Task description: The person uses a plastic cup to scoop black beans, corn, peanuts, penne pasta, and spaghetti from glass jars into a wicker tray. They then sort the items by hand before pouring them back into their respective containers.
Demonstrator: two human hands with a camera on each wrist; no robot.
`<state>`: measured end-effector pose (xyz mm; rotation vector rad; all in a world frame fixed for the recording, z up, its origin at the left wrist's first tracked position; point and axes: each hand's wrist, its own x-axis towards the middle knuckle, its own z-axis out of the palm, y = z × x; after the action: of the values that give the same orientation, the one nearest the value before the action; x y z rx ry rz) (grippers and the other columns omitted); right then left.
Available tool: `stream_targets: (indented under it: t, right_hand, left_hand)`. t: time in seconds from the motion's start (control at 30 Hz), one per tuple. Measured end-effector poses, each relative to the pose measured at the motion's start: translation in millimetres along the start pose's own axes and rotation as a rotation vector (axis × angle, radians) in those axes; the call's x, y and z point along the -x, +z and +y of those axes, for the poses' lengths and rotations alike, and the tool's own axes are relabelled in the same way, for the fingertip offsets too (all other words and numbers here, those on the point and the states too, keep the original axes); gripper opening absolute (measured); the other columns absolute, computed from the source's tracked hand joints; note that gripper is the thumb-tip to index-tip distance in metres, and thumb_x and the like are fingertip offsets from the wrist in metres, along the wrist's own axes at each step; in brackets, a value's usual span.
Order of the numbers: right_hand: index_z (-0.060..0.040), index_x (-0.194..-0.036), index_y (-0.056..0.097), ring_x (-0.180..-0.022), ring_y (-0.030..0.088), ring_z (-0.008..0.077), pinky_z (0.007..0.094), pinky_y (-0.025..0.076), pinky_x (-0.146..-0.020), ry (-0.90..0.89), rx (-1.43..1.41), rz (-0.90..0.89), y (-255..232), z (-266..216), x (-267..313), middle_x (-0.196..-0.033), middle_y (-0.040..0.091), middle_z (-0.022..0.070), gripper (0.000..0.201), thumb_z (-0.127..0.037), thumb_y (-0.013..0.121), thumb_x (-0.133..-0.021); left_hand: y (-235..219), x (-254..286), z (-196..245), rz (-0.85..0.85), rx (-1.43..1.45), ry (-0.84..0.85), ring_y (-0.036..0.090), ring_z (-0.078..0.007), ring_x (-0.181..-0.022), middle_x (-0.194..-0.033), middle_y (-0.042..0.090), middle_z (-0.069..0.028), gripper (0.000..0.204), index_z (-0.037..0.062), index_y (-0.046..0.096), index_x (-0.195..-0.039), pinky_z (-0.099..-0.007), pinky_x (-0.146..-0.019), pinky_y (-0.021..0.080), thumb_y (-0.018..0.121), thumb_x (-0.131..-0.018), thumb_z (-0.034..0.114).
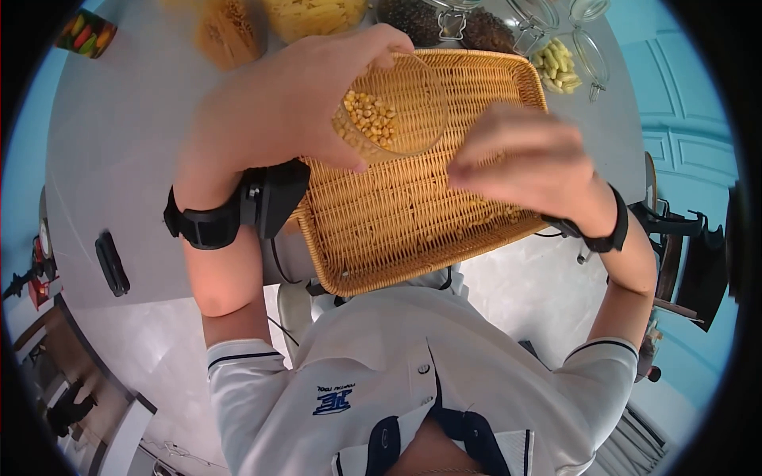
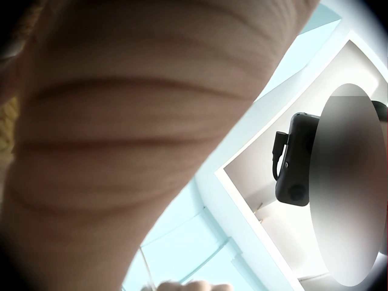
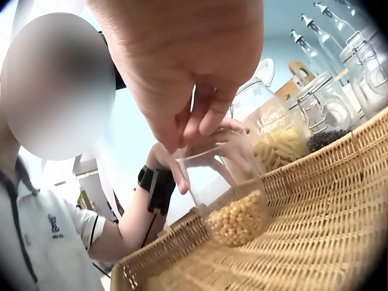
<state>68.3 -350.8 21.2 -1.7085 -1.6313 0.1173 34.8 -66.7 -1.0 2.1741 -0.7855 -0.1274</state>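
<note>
Glass cup [image 1: 414,111], upper centre of frame, contains corn kernels [image 1: 371,117]; in the right-wrist view its long axis leans, mouth toward upper left. Left hand [image 1: 309,91] grips it. Right hand [image 1: 524,155], right of centre: fingertips bunched, contents indeterminable. Wicker basket [image 1: 373,238] beneath.

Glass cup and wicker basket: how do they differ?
The glass cup is clear; the wicker basket is tan and woven. The cup is smaller and round-rimmed; the basket larger and rectangular. The left hand grips the cup, not the basket. Both have open tops.
</note>
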Motion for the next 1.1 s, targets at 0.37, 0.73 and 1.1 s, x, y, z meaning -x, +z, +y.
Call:
stream_targets:
  t: [0.37, 0.73, 1.1]
  right_hand:
    - [-0.0013, -0.09, 0.075, -0.084, 0.066, 0.0281, 0.0411, 0.054, -0.072, 0.234, -0.185, -0.572, 56.4, 9.3, 44.8, -0.087, 0.065, 0.0093, 0.012, -0.011, 0.074, -0.083]
    - [-0.0016, -0.09, 0.074, -0.082, 0.068, 0.0241, 0.0361, 0.055, -0.067, 0.191, -0.171, -0.364, 31.2, -9.9, 23.1, -0.09, 0.067, 0.0095, 0.009, -0.007, 0.075, -0.083]
    - [0.0004, -0.097, 0.079, -0.077, 0.068, 0.0195, 0.0317, 0.054, -0.063, 0.051, 0.286, 0.142, 1.8, -20.2, -20.0, -0.091, 0.071, 0.0086, 0.019, 0.001, 0.081, -0.078]
  left_hand:
    - [-0.3, -1.5, 0.8, -0.003, -0.034, 0.018, 0.059, -0.0298, -0.129, -0.131, 0.063, -0.0173, 0.094, 0.0039, 0.046, -0.145, -0.0393, -0.11, 0.046, 0.089, -0.061, 0.012]
    - [-0.4, 0.5, 4.2, -0.003, -0.041, -0.003, 0.058, -0.0307, -0.127, -0.131, 0.062, -0.0164, 0.092, 0.0051, 0.045, -0.145, -0.0393, -0.11, 0.045, 0.087, -0.063, 0.013]
    - [2.2, -2.2, 3.1, -0.005, 0.032, -0.001, 0.058, -0.0309, -0.129, -0.133, 0.061, -0.0175, 0.092, 0.0049, 0.045, -0.145, -0.0396, -0.11, 0.045, 0.086, -0.063, 0.01]
